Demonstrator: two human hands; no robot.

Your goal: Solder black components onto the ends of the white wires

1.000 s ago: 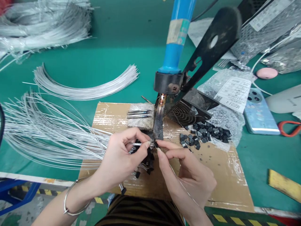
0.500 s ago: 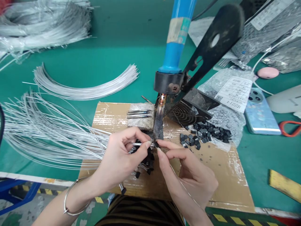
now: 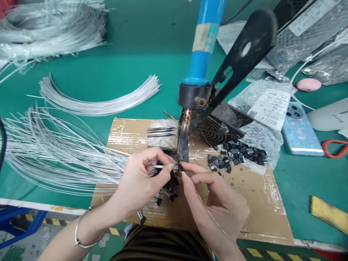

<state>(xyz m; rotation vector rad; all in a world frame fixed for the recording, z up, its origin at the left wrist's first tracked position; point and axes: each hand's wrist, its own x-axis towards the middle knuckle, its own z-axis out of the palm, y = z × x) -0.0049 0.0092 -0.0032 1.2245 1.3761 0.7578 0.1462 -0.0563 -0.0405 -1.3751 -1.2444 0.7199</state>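
Observation:
My left hand (image 3: 145, 181) is closed in a pinch around a silvery wire (image 3: 160, 166), just below the soldering iron's tip. Opposite it, my right hand (image 3: 217, 203) pinches a small black connector (image 3: 180, 167) against the wire's end. A thin solder wire (image 3: 209, 213) also runs from my right fingertips across the palm. The blue-handled soldering iron (image 3: 185, 134) points downward in a black bracket, its tip right at the fingertips; whether it touches the joint, I cannot tell. Under my left hand lie wires with black connectors on their ends (image 3: 172, 185), partly hidden.
Loose silvery wires (image 3: 62, 156) spread at left, with a curved bundle (image 3: 100, 103) behind. Small black connectors (image 3: 239, 154) are heaped right of the iron by a fan (image 3: 217, 128). Cardboard (image 3: 261, 206) lies beneath. A phone (image 3: 301, 130) rests at right.
My right hand has shifted very slightly left. Both hands keep their pinch under the iron's tip, and the rest looks the same.

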